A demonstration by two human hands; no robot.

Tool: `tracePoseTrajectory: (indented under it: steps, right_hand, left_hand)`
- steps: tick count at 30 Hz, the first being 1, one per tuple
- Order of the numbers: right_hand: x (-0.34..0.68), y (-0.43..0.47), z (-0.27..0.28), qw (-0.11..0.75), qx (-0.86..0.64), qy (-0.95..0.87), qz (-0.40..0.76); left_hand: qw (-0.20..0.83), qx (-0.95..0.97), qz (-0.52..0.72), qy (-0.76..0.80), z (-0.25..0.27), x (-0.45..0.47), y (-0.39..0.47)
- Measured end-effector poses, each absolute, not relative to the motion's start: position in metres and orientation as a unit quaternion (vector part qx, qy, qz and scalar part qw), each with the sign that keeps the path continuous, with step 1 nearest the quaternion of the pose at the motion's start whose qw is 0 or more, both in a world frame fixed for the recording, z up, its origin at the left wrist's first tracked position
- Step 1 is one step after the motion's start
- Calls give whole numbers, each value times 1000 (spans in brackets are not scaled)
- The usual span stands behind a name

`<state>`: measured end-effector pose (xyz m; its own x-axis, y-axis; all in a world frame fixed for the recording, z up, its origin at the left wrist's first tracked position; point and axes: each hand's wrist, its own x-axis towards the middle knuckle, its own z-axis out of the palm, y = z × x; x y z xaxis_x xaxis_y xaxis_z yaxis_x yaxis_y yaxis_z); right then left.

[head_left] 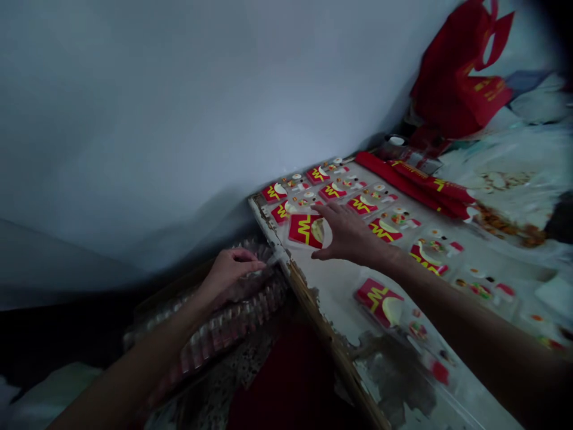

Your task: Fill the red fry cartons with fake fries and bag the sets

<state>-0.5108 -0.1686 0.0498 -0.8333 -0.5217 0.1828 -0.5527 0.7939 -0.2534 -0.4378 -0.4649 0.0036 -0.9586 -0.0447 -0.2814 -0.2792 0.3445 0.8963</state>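
Observation:
My right hand (347, 236) reaches over the table, with its thumb and fingers around the edges of a clear plastic pack (305, 230) that shows a red insert with a yellow zigzag mark. Off the table's left edge, my left hand (235, 267) has its fingers pinched together on a piece of clear plastic packaging (270, 258). Below that hand lies a stack of ridged clear plastic trays (224, 328), dim and partly hidden by my forearm. Beneath my right forearm another filled pack (380, 303) rests on the tabletop, with small colored toy-like pieces beside its red insert.
Rows of similar packs (362, 204) cover the worn white table (331, 280), whose edge is chipped. Folded red bags (416, 185) lie toward the back, and a red carrier bag (456, 77) stands behind. Plastic sacks (505, 167) are at right; a pale wall (179, 119) borders the table.

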Motion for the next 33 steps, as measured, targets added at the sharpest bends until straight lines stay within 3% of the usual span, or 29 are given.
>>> tracePoseTrajectory:
  steps: [5, 11, 17, 23, 33]
  right_hand:
    - [-469, -172, 84, 126, 256, -955, 82]
    - [-435, -161, 78, 148, 243, -959, 5]
    - [-410, -163, 64, 114, 240, -963, 55]
    - [-405, -164, 59, 113, 247, -959, 86]
    - [-407, -131, 50, -31, 369, -922, 113]
  left_hand:
    - [131, -101, 547, 821, 22, -420, -444]
    - [162, -44, 511, 843, 36, -411, -434]
    - [200, 22, 471, 859, 39, -411, -428]
    - [174, 1, 520, 836, 35, -429, -424]
    - [273, 27, 533, 800, 29, -448, -404]
